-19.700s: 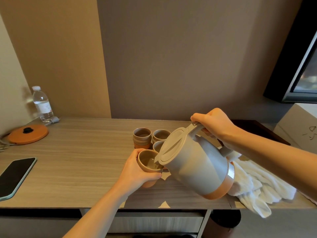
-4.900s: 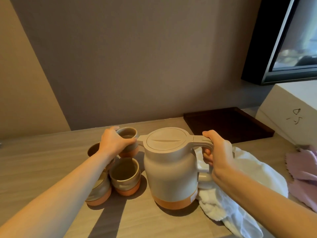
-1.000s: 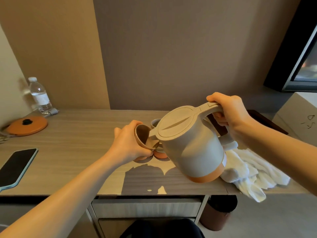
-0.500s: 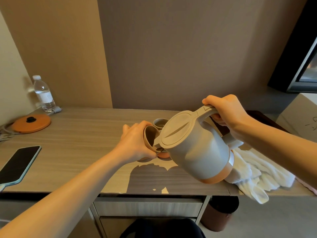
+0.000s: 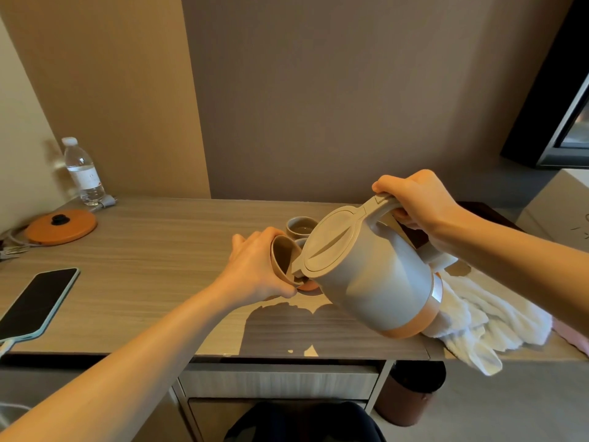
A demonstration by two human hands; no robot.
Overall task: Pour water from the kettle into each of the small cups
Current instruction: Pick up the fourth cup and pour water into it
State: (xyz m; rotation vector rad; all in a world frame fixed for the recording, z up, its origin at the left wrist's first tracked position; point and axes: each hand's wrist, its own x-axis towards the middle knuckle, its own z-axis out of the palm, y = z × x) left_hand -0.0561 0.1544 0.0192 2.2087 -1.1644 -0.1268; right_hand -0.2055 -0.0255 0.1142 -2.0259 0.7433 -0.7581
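My right hand grips the handle of the beige kettle, which has an orange band at its base and is tipped to the left above the desk. Its spout reaches into a small brown cup that my left hand holds tilted toward the kettle. Behind them another small cup stands upright on the wooden desk. A further cup shows only as an orange base under the spout; the kettle hides the others.
A white towel lies at the desk's right front edge. A phone rests at the left front, an orange kettle base and a water bottle at the back left. A dark tray sits behind my right arm.
The kettle has tipped a little further toward the cup, and the held cup leans more steeply to the spout. Both hands stay in nearly the same place.
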